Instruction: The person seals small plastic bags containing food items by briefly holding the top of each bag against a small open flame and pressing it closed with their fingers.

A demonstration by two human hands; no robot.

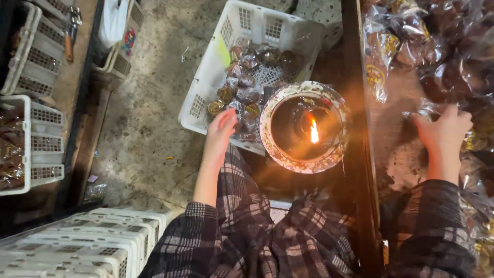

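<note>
From where I stand, the person sits in a dark plaid shirt, arms spread to either side of a round patterned bowl (303, 126) with a small flame burning in its dark middle. The left hand (221, 128) reaches down into a white slatted plastic crate (247, 25) on the concrete floor, its fingers loosely curled over the small clear-wrapped brown sweets (246, 87) heaped inside; whether it is pinching one or merely resting on them, I cannot tell. The right hand (443, 128) lies spread, palm down, on a pile of crinkled clear bags of brown sweets (411, 41) on the dark wooden table (396, 154), touching the plastic without visibly gripping it.

To my eye, the work here is sorting wrapped pieces between table and crate, and doing it well means minding that flame: the left forearm passes just beside the bowl, so the sleeve and any loose wrapper should stay low and clear of it. More white crates (92, 247) stand stacked near the knee, and others (31, 144) sit on the left.
</note>
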